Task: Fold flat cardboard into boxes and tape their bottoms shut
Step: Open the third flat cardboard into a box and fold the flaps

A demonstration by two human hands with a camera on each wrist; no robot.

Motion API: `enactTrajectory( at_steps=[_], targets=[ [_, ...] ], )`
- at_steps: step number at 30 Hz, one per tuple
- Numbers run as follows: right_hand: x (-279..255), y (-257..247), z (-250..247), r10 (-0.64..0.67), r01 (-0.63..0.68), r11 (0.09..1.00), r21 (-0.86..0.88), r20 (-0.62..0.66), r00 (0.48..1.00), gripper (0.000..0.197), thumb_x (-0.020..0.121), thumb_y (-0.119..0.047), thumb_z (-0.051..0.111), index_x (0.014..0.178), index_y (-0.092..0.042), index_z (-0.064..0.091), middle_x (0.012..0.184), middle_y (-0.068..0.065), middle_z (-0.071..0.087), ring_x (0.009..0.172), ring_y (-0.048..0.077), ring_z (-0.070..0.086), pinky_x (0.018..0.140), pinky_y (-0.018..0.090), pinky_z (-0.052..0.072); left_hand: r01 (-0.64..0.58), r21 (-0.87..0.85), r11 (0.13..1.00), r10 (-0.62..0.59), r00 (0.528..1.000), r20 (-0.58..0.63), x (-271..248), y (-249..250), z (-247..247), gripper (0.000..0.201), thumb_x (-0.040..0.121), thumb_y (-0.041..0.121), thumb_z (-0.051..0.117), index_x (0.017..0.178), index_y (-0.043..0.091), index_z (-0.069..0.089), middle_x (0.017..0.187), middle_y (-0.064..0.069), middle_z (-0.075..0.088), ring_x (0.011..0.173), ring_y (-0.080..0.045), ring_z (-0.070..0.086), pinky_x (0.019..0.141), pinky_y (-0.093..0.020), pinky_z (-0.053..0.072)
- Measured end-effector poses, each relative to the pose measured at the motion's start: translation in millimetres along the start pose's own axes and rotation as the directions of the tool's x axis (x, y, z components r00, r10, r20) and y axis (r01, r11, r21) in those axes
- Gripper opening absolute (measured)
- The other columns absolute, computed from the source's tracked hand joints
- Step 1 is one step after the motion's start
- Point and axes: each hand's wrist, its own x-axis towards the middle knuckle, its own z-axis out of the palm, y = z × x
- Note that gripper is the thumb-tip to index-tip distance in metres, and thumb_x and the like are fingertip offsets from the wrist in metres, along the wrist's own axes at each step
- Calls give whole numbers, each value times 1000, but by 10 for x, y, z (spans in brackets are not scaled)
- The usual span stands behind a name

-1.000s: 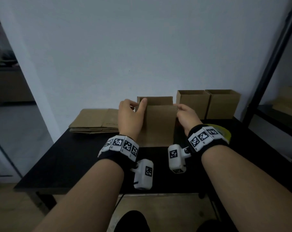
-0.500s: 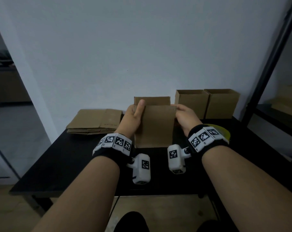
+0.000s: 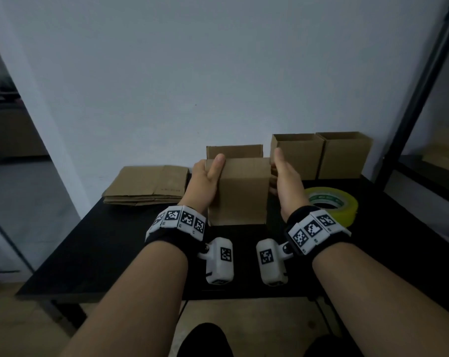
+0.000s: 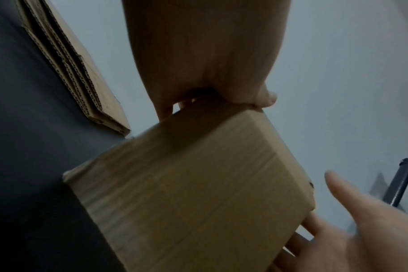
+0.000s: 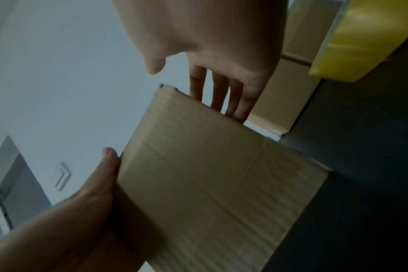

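At centre frame the box stands upright on the counter between both hands: left hand grips its left edge, right hand lies flat-fingered against its right side.

Black desk against a pale wall. Stack of flat cardboard sheets lies at its back left. A half-formed box stands upright on the desk near the middle, a flap up at the rear. Two open-topped folded boxes sit side by side, touching, at back right. Yellow tape roll lies flat, near right.
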Motion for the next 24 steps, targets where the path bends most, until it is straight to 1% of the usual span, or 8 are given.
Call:
enactTrajectory(
  at_steps=[2,4,9,11,17,19,21,24],
  targets=[
    [-25,15,-13,-37,38,997,-73,12,999,47,88,-63,52,107,-22,64,107,1,67,103,17,62,93,36,48,25,-10,1000,-26,999,-30,6,5,21,49,94,55,44,115,11,49,101,3,57,88,-5,54,65,-19,37],
    [-41,22,-15,-75,74,990,-118,3,997,32,91,-45,60,106,-16,64,102,-2,63,99,15,59,86,29,47,33,-7,999,-33,999,-40,2,22,32,40,97,48,46,112,11,48,99,3,55,86,-8,52,65,-22,36],
    [3,-18,5,-103,99,985,-141,-22,994,17,91,-20,63,105,-11,63,101,-2,60,92,8,55,73,20,42,50,-3,999,-50,997,-62,23,36,52,15,96,33,52,89,21,46,93,1,53,83,-14,50,62,-26,35],
    [34,-45,31,-68,63,987,-145,-25,997,20,90,-16,61,110,-11,60,103,-1,58,94,11,55,72,22,41,23,2,1000,-23,996,-82,16,50,59,8,95,26,54,95,22,47,96,4,53,88,-14,51,65,-26,37],
    [107,-116,120,-18,23,992,-122,39,999,56,92,-1,47,145,-17,35,144,1,43,128,17,43,102,30,38,-92,-69,993,86,992,-88,43,127,34,53,89,4,58,130,28,36,129,1,46,103,-16,57,75,-20,48],
    [116,-128,134,-22,28,995,-94,67,998,61,92,2,43,148,-19,33,146,1,42,128,19,45,104,34,41,-99,-66,993,95,993,-68,43,129,45,66,90,1,56,142,30,28,132,-1,42,113,-15,52,87,-21,47],
    [118,-146,134,-25,31,996,-81,79,997,61,90,4,41,145,-23,38,141,3,44,124,21,48,102,38,45,-100,-20,995,98,992,-80,50,120,64,64,91,4,55,145,29,31,133,0,40,120,-15,44,102,-27,39],
    [132,-145,145,-35,44,992,-117,84,996,52,86,4,40,127,-25,54,134,7,50,118,27,51,101,45,46,-104,85,991,112,989,-100,66,104,78,38,93,14,56,129,25,49,128,-1,45,113,-16,48,102,-28,38]
  ],
)
